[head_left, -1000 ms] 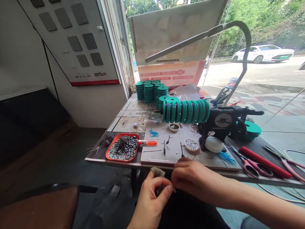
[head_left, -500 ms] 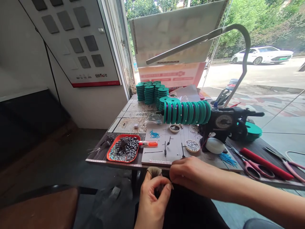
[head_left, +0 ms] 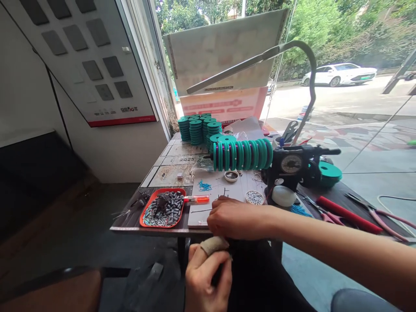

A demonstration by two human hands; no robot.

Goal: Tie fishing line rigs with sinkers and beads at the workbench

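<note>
My left hand [head_left: 209,275] is below the table's front edge, thumb and fingertips pinched together on something too small to make out. A tan wrap [head_left: 214,245] covers one of its fingers. Just above it, my right hand [head_left: 231,219] reaches over the front edge of a pale board [head_left: 197,219], its fingers curled and their tips hidden. Thin black pieces [head_left: 225,192] lie on the board, partly covered by this hand. Nearby are a round dish of white beads [head_left: 255,198], a dish of small dark bits [head_left: 231,175] and blue strips [head_left: 204,186].
An orange tray [head_left: 142,216] of grey cylinders and small metal parts stands left, beside an orange-and-clear pen-like tool [head_left: 199,199]. A winding machine [head_left: 291,164] carries green foam spools [head_left: 243,154]. More spools [head_left: 196,132] are stacked behind. Scissors [head_left: 373,212] and a red stick [head_left: 347,215] lie right.
My right hand has moved left, farther over the board, covering some black pieces. My left hand stays low, still pinched. The whole view has shifted somewhat to the right.
</note>
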